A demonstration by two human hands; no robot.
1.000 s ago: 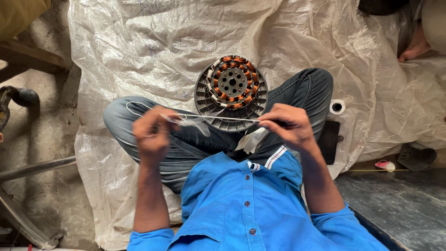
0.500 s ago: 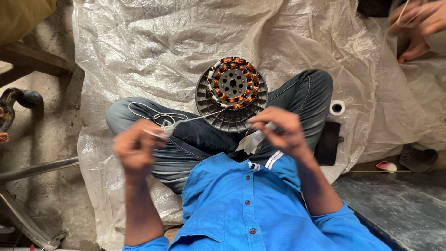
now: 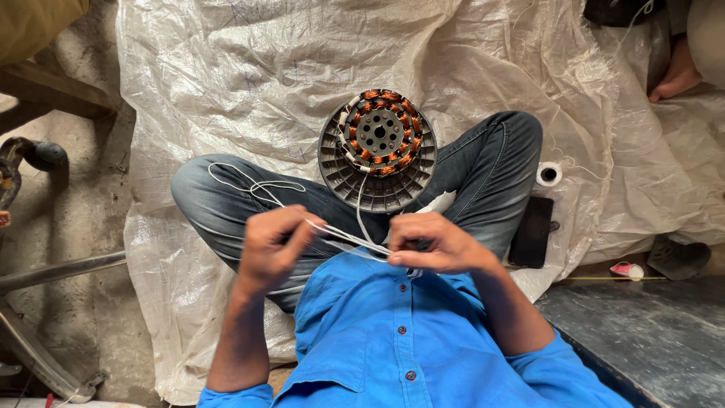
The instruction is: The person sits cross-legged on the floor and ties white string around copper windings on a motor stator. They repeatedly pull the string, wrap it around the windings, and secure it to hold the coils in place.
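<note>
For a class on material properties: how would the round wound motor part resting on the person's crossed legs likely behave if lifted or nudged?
The motor part shows metal fins and copper coils, so it is probably heavy and stiff. Its round rim suggests it could roll if tipped on edge. The white string running from it looks floppy.

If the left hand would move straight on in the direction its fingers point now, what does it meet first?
The left hand points across toward the right hand, along the white cord stretched between them. It would probably meet the right hand's fingers first; nothing else shows in that gap, though depth is hard to judge.
</note>
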